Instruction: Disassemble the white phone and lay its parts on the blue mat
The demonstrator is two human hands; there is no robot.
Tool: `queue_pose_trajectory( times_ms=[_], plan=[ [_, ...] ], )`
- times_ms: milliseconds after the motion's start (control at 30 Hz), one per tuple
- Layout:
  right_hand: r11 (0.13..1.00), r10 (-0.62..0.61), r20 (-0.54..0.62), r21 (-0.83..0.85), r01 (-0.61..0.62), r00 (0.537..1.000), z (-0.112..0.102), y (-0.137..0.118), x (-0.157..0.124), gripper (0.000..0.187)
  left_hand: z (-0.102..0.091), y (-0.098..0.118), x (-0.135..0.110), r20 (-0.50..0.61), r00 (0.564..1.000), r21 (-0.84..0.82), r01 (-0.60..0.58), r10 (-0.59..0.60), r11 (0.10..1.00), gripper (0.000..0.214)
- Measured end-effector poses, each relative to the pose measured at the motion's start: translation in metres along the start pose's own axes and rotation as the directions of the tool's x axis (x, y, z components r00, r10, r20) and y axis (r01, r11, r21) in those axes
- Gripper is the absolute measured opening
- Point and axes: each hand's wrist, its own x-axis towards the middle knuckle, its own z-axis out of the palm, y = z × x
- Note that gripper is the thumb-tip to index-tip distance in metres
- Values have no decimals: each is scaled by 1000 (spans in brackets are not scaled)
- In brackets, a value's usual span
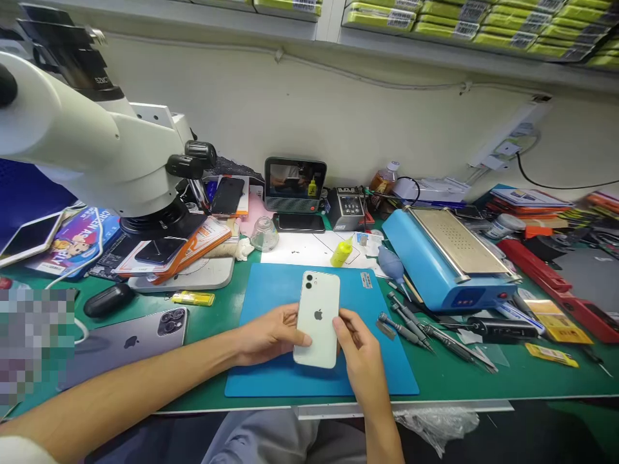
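Observation:
A pale green smartphone (316,348) with two camera lenses is held upright between my hands, its back with the apple logo facing me. My left hand (271,335) grips the left edge, thumb lying across the lower back and the other fingers behind it. On the right edge, my right hand (358,345) holds the phone with its thumb at the side and its fingers curled, partly hidden. Beneath them lies a blue work mat (285,380) on the green bench (207,386).
A microscope (140,164) rises at left, above boxes and a large purple-grey phone (130,341). Screwdrivers and tweezers (449,341) lie right of the mat, before a blue heating plate machine (435,264). A small yellow bottle (341,252) stands behind the mat.

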Motion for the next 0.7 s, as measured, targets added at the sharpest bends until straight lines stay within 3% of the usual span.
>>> queue_pose_trajectory(
  times_ms=[133,700],
  plan=[
    [1000,-7,-18,-4,7,1000,0,1,-1,55,0,0,0,23,1000,25,4,-5,1000,69],
    [999,-31,-59,-22,29,998,1,9,0,60,5,1,-2,86,996,73,25,-31,997,85]
  ],
)
